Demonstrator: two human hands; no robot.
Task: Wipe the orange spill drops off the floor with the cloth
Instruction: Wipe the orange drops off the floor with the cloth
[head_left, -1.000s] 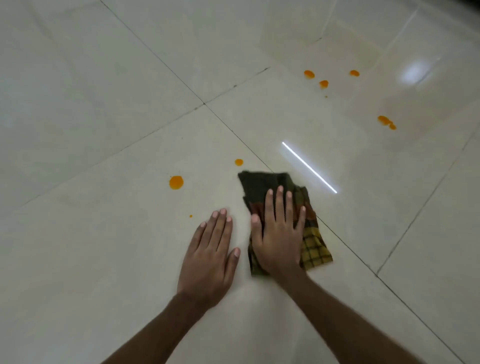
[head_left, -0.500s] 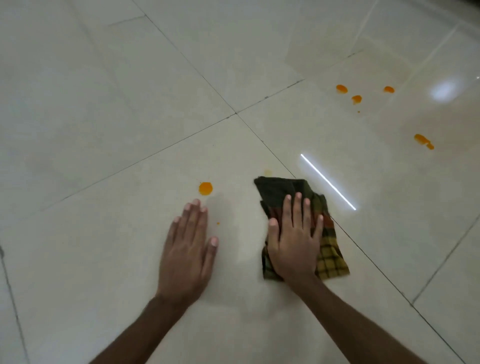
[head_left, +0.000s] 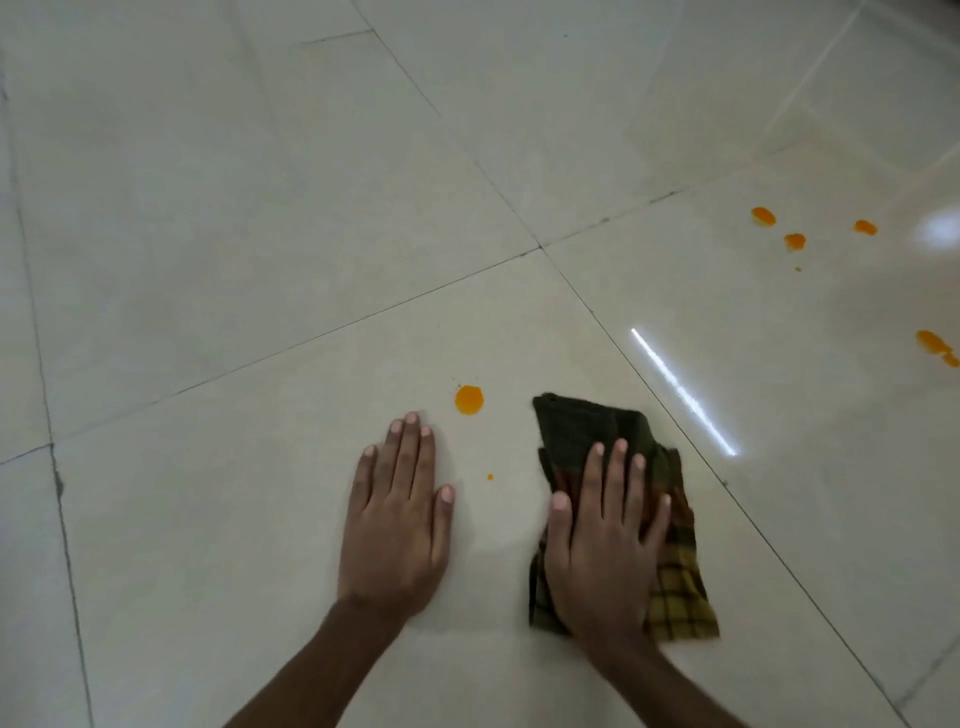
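A dark green, red and yellow checked cloth lies folded on the pale tiled floor. My right hand presses flat on the cloth, fingers spread. My left hand rests flat on the bare tile to the left, holding nothing. A round orange drop sits just beyond my left fingertips, left of the cloth's far end. A tiny orange speck lies between my hands. Three more drops sit far right, and an elongated orange drop lies at the right edge.
Dark grout lines cross the glossy tiles. A bright strip of reflected light lies right of the cloth, and a round glare shows at the far right.
The small drop near the cloth's far end is gone after the cloth passed over it. My left hand has slid forward and left toward the round drop; the view has shifted.
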